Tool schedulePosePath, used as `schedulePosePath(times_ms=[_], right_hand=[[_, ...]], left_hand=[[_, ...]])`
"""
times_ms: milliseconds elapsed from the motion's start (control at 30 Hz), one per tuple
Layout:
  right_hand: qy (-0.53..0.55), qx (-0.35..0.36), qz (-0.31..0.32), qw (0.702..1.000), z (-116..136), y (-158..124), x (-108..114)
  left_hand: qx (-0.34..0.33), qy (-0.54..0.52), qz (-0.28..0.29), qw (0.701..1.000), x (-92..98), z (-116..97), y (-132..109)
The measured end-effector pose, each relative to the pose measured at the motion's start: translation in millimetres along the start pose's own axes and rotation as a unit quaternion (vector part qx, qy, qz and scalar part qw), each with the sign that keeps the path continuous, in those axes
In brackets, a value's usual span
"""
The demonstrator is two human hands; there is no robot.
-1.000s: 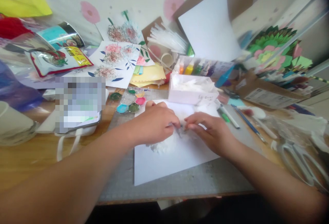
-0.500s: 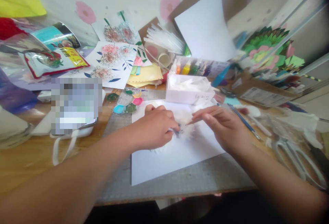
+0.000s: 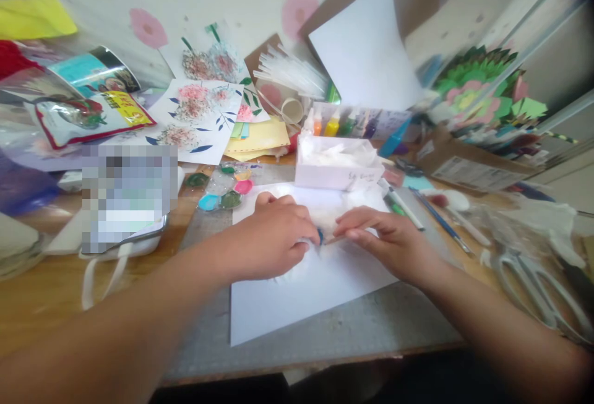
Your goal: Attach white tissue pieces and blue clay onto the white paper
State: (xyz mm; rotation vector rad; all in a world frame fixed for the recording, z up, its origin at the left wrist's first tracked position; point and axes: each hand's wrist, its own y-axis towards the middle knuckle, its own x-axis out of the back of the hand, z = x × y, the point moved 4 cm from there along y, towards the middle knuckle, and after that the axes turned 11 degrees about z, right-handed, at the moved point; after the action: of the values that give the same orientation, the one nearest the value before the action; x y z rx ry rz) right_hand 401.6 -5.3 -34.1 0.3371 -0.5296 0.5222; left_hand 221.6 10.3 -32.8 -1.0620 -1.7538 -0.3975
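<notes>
My left hand (image 3: 283, 237) is closed over a white sheet (image 3: 278, 308), its thumb and forefinger pinched on a small blue piece (image 3: 320, 237). My right hand (image 3: 385, 237) holds a thin wooden stick (image 3: 335, 239), with its tip close to the blue piece. Beneath and behind the fingertips lies a fluffy white clump (image 3: 325, 213) on the sheet, partly hidden by both hands. What the blue piece is cannot be made out.
A white box (image 3: 338, 172) of white material stands behind the sheet. Paint dishes (image 3: 229, 198) and a phone (image 3: 134, 200) are on the left. Pens, brushes (image 3: 440, 221) and scissors (image 3: 533, 280) lie on the right. Flower pictures (image 3: 199, 116) stand behind.
My right hand has moved slightly left and down, bringing the stick closer to my left fingertips. More of the blue piece shows. A green-and-white pen has come into view behind my right hand.
</notes>
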Motion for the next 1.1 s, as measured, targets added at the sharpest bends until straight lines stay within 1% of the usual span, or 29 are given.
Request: schedulePosePath(times_ms=[67,100,133,233,300,333,433,500,567,733,800,1000,1100], right_hand=[[-0.004,-0.006,-0.007,1.000,2,-1,6],[-0.008,-0.010,-0.023,1.000,3,-1,12],[-0.013,-0.012,-0.052,0.999,3,-3,20],[-0.038,-0.011,-0.174,0.984,-2,-10,52],[-0.072,-0.035,-0.217,0.973,-9,-16,69],[-0.089,-0.058,-0.219,0.970,-14,-19,75],[-0.103,-0.123,-0.177,0.971,-27,-21,79],[-0.090,-0.139,-0.143,0.976,-32,-20,76],[-0.086,-0.137,-0.125,0.979,-32,-18,71],[-0.075,-0.109,-0.133,0.982,-29,-12,58],[-0.072,-0.102,-0.128,0.984,-26,-10,52],[-0.115,-0.090,-0.044,0.988,-9,-6,32],[-0.127,-0.084,-0.016,0.988,-7,-4,26]], left_hand=[[0.000,0.007,-0.006,1.000,-0.8,-1,0],[0.001,0.008,-0.006,1.000,-1.4,-1,0],[0.003,0.007,-0.006,1.000,-2.0,-1,0],[0.011,0.007,-0.004,1.000,-3.4,0,0],[0.014,0.010,-0.007,1.000,-4.2,2,1],[0.015,0.013,-0.009,1.000,-4.5,2,2],[0.020,0.022,-0.011,1.000,-5.7,3,3],[0.013,0.021,-0.008,1.000,-6.4,3,3],[0.003,0.016,-0.003,1.000,-7.0,2,3],[-0.016,0.014,0.004,1.000,-8.1,1,1],[-0.018,0.015,0.007,1.000,-8.3,0,1],[-0.012,0.025,0.011,1.000,-5.9,-1,1],[-0.010,0.022,0.011,1.000,-4.7,-2,0]])
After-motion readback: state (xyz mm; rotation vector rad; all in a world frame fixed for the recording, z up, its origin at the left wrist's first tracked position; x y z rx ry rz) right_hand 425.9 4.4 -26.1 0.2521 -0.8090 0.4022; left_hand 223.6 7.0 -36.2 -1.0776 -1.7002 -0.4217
